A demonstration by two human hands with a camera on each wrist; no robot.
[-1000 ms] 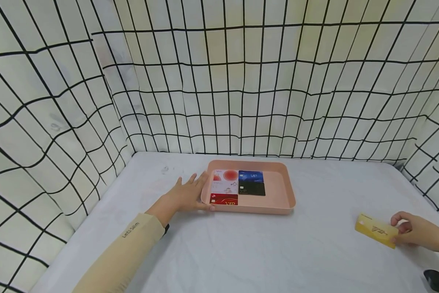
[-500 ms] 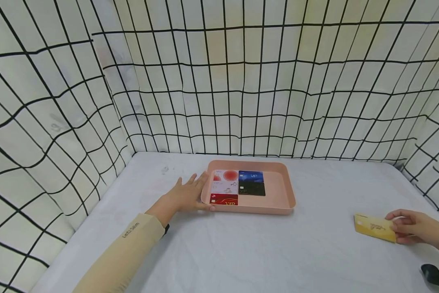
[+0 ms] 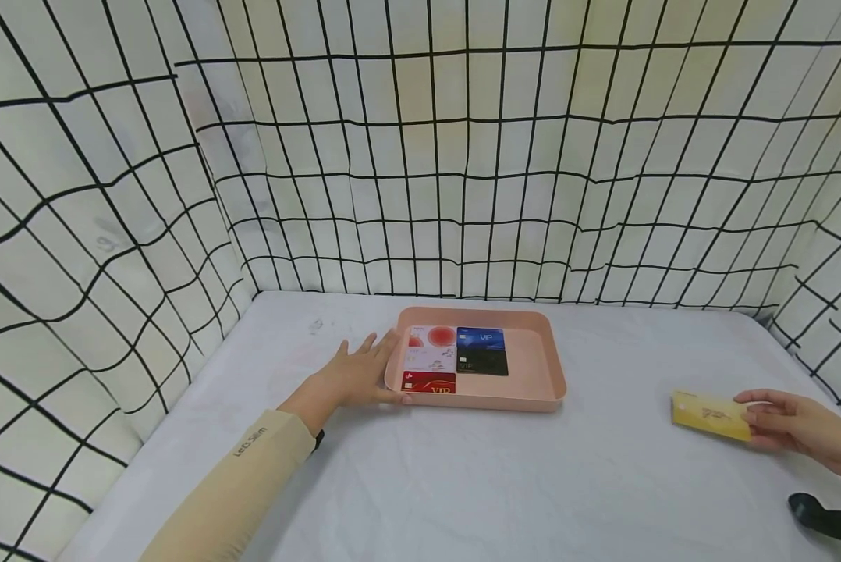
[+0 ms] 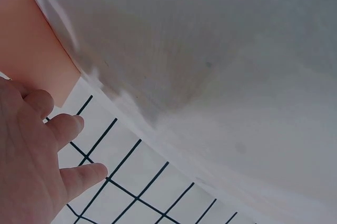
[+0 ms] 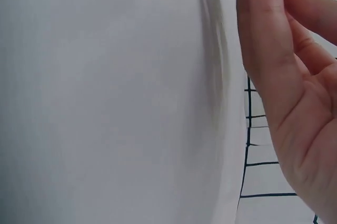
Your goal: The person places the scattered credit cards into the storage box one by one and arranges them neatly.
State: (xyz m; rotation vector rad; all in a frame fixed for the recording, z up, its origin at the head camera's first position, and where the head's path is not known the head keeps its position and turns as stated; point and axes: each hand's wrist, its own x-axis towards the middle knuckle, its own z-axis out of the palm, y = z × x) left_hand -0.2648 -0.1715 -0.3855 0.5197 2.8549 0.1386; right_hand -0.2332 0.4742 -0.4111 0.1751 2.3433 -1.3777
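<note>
On the right of the head view, my right hand (image 3: pixel 789 425) pinches a yellow card (image 3: pixel 708 416) by its right end, above the white table. The card is out of sight in the right wrist view, where only the hand (image 5: pixel 287 71) shows. My left hand (image 3: pixel 360 373) rests with spread fingers against the left side of a pink tray (image 3: pixel 533 382). Inside the tray lie a white card with red circles (image 3: pixel 440 336), a pale patterned card (image 3: pixel 429 359), a red VIP card (image 3: pixel 428 382), a blue VIP card (image 3: pixel 481 337) and a black card (image 3: pixel 483 361).
A white cloth covers the table (image 3: pixel 533 484). White sheeting with a black grid (image 3: pixel 406 179) stands around its back and sides. The black wrist camera (image 3: pixel 822 517) sits by my right wrist. Bare tray floor (image 3: pixel 530 359) shows right of the cards.
My right hand has moved slightly up and left in the head view with the yellow card, which has turned to lie more level. My left hand and the tray have stayed put.
</note>
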